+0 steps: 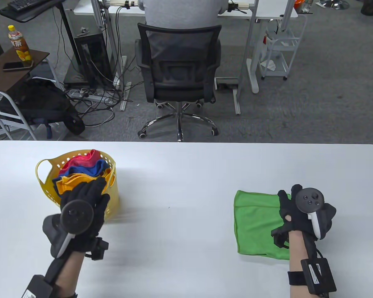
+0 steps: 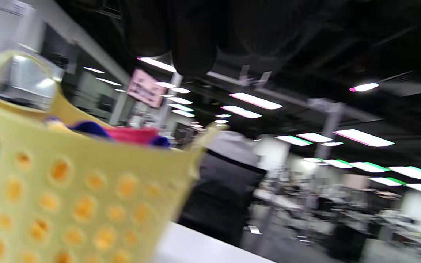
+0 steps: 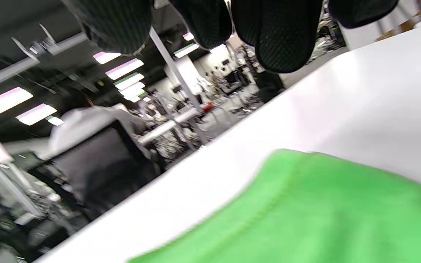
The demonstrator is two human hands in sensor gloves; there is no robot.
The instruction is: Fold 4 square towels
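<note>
A yellow perforated basket point(image 1: 46, 183) stands at the table's left, filled with orange point(image 1: 70, 181), blue point(image 1: 87, 170) and red point(image 1: 80, 160) towels. My left hand point(image 1: 94, 194) hovers over the basket's near rim, fingers stretched toward the orange towel and holding nothing. The left wrist view shows the basket wall point(image 2: 68, 197) close up, towels peeking above it. A folded green towel point(image 1: 256, 222) lies flat at the right. My right hand point(image 1: 287, 200) rests on the towel's right part with loose fingers. The right wrist view shows the green towel point(image 3: 305, 212) below my fingertips point(image 3: 283, 40).
White table point(image 1: 186, 173) spans the view. Beyond its far edge stands a black office chair point(image 1: 178, 74) with a seated person at a desk. Cables, a bag and a side table with a bottle point(image 1: 18, 46) are on the floor at left.
</note>
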